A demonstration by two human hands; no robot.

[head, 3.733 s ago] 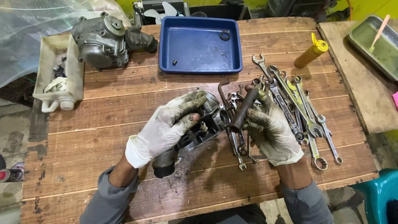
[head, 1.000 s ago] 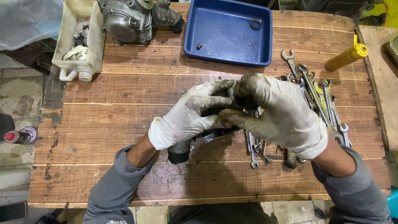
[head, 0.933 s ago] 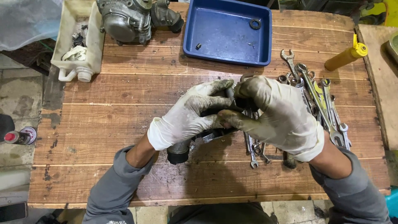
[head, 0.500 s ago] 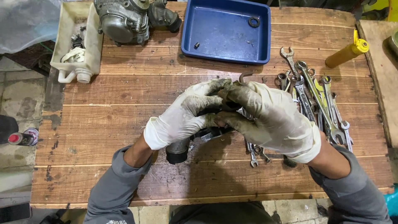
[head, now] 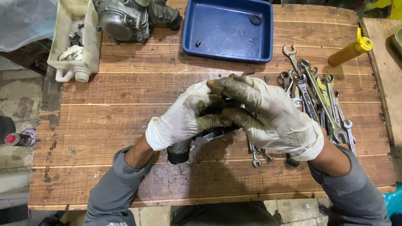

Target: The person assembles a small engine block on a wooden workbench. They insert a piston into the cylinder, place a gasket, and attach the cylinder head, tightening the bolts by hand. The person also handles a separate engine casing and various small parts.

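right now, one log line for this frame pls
left hand: on metal part | right hand: over same part, grip hidden | wrenches: beside right hand | blue tray: behind, small bits inside

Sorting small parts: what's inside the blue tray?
The blue plastic tray holds a dark rubber ring near its far right corner and a small dark bolt-like piece at left. Nothing covers its floor.

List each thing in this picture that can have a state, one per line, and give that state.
Left hand: gloved, gripping the metal engine part.
Right hand: gloved, laid over the same part.
Metal engine part: held, resting on the wooden table.
Blue tray: upright, holding a ring and a small bit.
Wrenches: lying heaped.
Yellow bottle: on its side, capped.
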